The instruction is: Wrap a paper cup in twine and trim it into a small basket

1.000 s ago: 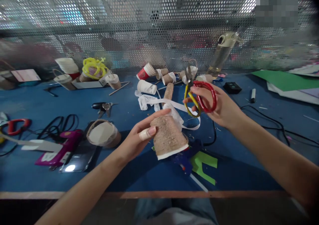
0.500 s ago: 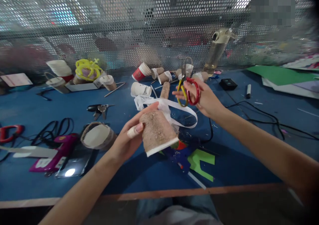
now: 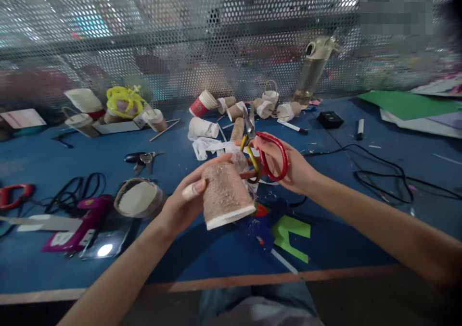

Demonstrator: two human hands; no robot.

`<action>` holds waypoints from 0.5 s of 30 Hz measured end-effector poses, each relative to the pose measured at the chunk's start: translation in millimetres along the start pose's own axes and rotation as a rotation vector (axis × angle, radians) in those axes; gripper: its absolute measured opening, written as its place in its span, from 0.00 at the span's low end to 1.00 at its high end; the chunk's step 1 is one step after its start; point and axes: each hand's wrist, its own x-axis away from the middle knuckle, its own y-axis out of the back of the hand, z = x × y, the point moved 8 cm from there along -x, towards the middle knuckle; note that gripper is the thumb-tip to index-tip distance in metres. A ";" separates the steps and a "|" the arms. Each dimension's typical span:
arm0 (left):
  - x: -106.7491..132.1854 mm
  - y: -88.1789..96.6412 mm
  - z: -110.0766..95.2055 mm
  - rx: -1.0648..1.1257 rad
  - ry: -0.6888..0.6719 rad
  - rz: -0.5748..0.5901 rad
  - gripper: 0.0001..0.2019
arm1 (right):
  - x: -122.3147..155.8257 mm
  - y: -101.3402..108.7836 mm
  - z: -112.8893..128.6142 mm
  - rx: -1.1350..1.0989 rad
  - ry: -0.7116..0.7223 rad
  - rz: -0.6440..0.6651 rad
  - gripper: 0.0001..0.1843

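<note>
Forearms [image 3: 133, 256] angled inward, the left grip [image 3: 183, 198] clasps a twine-wrapped cup [image 3: 227, 192] and the right grip [image 3: 296, 171] holds scissors [image 3: 250, 132].

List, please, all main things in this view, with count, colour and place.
Tapered twine-wrapped cup: 1, brown, white rim, centre
Other twine-wrapped cups: several, brown, back and left
Metal scissors: 1, red and yellow handles, centre
Tall transparent bottle: 1, cream lid, back right
Flat paper sheet: 1, green, right
Key bunch: 1, black and silver, left
Plastic glue gun: 1, purple, front left
Looped coil: 1, yellow, back left
Perforated metal panel: 1, grey, behind
Flat tabletop: 1, blue, underneath
Left hand: 1, thumb wrapped, holding tapered cup
Right hand: 1, bare, holding scissors
</note>
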 end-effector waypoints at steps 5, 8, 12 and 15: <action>1.5 -12.4 1.9 -0.042 0.022 0.111 0.29 | -2.6 0.7 -2.9 0.026 0.029 0.025 0.14; 1.9 -16.2 2.1 -0.123 0.019 0.139 0.32 | -2.6 3.9 -4.3 0.116 0.044 0.031 0.15; 2.3 -11.0 -3.2 -0.115 -0.018 0.080 0.31 | -11.9 22.3 16.4 0.365 0.243 -0.067 0.16; 1.7 -1.1 -10.8 -0.015 -0.090 -0.004 0.28 | -20.6 46.3 48.6 0.641 0.444 -0.221 0.17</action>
